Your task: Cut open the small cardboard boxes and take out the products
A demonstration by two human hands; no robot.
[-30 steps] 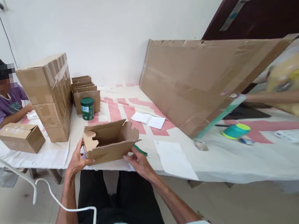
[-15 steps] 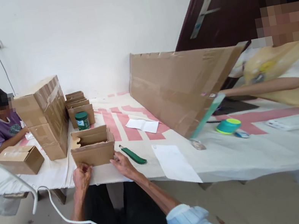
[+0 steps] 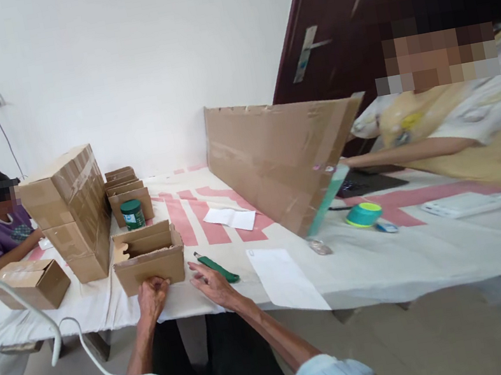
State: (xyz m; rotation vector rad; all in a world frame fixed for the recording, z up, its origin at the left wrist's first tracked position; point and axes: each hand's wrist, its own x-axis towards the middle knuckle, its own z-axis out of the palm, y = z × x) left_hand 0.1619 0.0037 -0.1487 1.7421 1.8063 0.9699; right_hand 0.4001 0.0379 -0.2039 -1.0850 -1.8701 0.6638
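A small open-topped cardboard box (image 3: 151,268) stands near the table's front edge, one notched flap at its left end. My left hand (image 3: 153,297) is closed against the box's front wall, thumb and fingers pinched together; anything between them is too small to make out. Apart from the box, on its right, my right hand (image 3: 215,284) is open, its fingers stretched toward the box. Beside that hand lies a green utility knife (image 3: 217,267). Behind the box is a dark green canister (image 3: 132,215) with a blue and white label.
Taped cartons (image 3: 71,212) are stacked at left, beside a low carton (image 3: 30,284). A large cardboard panel (image 3: 279,160) leans mid-table; a paper sheet (image 3: 286,277) and a tape roll (image 3: 364,214) lie nearby. One person sits at each side. A white curved tube (image 3: 112,366) crosses the left foreground.
My right hand has come off the box's right corner and opened. My left hand has slid right along the front wall. The view has turned slightly to the right.
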